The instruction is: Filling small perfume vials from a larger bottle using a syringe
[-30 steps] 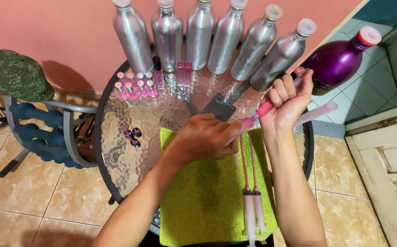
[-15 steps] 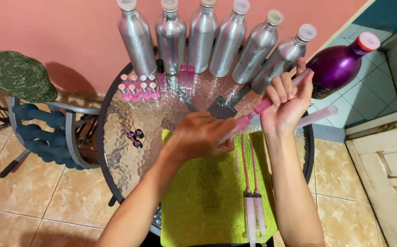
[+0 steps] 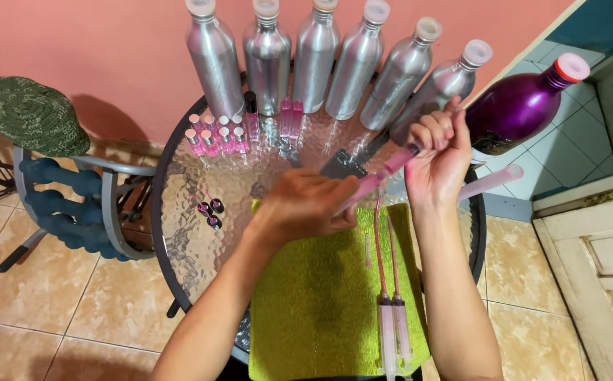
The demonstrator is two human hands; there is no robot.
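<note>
Over a round glass table (image 3: 179, 212), my left hand (image 3: 306, 204) and my right hand (image 3: 437, 159) both grip a long pink syringe (image 3: 373, 182), which is held at a slant above a green towel (image 3: 320, 303). My right hand closes on the upper end near the plunger; my left hand grips the lower end. A second pink tube (image 3: 490, 182) sticks out to the right under my right hand. Two more syringes (image 3: 391, 331) with long pink needles lie on the towel.
Several silver metal bottles (image 3: 313, 56) stand in a fan at the table's back, with a purple bottle (image 3: 518, 106) at the right. Small pink vials (image 3: 215, 134) and dark caps (image 3: 211, 212) lie on the glass. A chair with a green cushion (image 3: 28, 113) stands left.
Both hands have shifted slightly, keeping hold of the slanted syringe; the view has tilted a little. Nothing was let go.
</note>
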